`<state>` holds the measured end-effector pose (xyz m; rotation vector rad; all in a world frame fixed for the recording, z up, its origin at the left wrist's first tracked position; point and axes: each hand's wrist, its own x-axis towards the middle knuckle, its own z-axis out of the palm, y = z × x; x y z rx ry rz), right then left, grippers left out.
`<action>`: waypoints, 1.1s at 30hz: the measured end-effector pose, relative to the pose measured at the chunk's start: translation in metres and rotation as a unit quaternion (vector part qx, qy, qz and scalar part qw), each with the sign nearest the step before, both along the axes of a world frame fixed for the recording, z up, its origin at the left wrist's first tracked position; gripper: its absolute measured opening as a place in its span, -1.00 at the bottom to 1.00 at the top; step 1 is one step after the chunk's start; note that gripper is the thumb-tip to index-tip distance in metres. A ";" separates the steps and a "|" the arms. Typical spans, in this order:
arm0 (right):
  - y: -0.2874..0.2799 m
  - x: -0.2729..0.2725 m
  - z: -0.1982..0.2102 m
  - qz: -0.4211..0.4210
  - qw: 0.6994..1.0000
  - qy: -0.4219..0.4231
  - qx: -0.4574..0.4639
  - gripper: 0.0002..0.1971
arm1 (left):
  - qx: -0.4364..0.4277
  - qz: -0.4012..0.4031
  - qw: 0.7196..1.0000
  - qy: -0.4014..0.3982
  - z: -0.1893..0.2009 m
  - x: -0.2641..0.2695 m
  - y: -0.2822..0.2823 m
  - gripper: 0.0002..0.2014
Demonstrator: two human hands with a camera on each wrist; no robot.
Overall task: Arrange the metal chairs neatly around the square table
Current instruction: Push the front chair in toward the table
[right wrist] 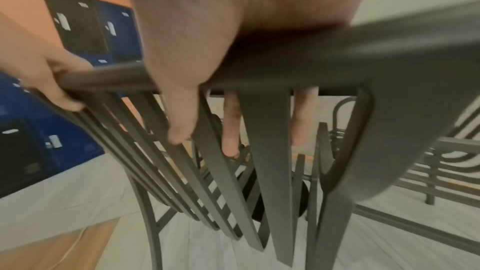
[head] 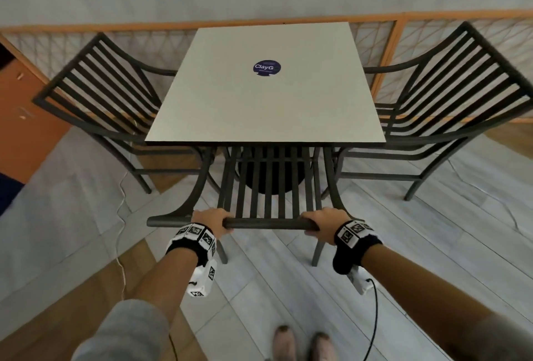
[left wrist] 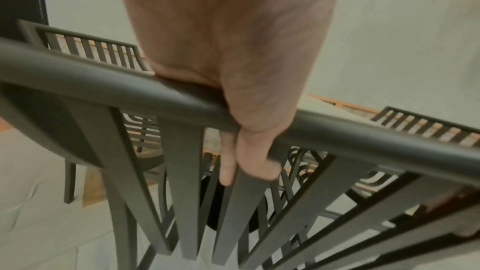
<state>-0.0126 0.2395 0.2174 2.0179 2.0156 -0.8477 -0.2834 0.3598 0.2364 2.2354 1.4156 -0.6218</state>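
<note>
A dark metal slatted chair (head: 271, 187) stands at the near side of the square pale table (head: 268, 107), its seat tucked under the top. My left hand (head: 215, 218) grips the chair's top rail (head: 268, 223) left of centre, fingers curled over it. My right hand (head: 317, 220) grips the same rail right of centre. The left wrist view shows my left hand (left wrist: 241, 130) wrapped round the rail (left wrist: 103, 81). In the right wrist view my right hand (right wrist: 207, 93) wraps the rail (right wrist: 337, 59). A second chair (head: 109, 101) sits at the table's left, a third chair (head: 450, 104) at its right.
A round dark sticker (head: 267, 67) marks the tabletop. A wooden lattice railing (head: 389, 52) runs behind the table against a pale wall. A thin cable (head: 121, 210) trails over the floor at left. My shoes (head: 302, 343) stand on pale floor planks. Blue lockers (right wrist: 31, 130) are at left.
</note>
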 end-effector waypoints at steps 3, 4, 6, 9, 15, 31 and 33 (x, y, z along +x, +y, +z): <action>-0.004 -0.003 -0.003 -0.014 0.998 -0.032 0.045 -0.82 | 0.035 0.025 0.999 -0.002 -0.004 0.002 -0.010 -0.80; -0.007 -0.003 -0.004 -0.014 0.998 -0.037 0.046 -0.81 | 0.038 0.027 0.999 0.000 -0.005 0.002 -0.014 -0.79; -0.016 -0.003 -0.009 -0.014 0.998 -0.041 0.043 -0.81 | 0.044 0.023 0.999 0.004 -0.007 -0.001 -0.022 -0.78; -0.027 -0.005 -0.012 -0.005 0.999 -0.042 0.033 -0.79 | 0.036 0.017 0.999 0.009 -0.013 -0.007 -0.032 -0.77; -0.019 -0.003 -0.004 -0.007 0.998 -0.044 0.048 -0.76 | 0.033 0.026 0.999 0.012 -0.015 -0.004 -0.024 -0.80; -0.021 -0.009 0.008 -0.061 0.998 -0.017 0.016 -0.87 | 0.064 0.045 0.997 -0.006 -0.020 0.000 -0.026 -0.86; -0.023 -0.010 0.013 -0.061 0.998 -0.012 0.010 -0.85 | 0.070 0.038 0.997 -0.009 -0.021 -0.002 -0.029 -0.88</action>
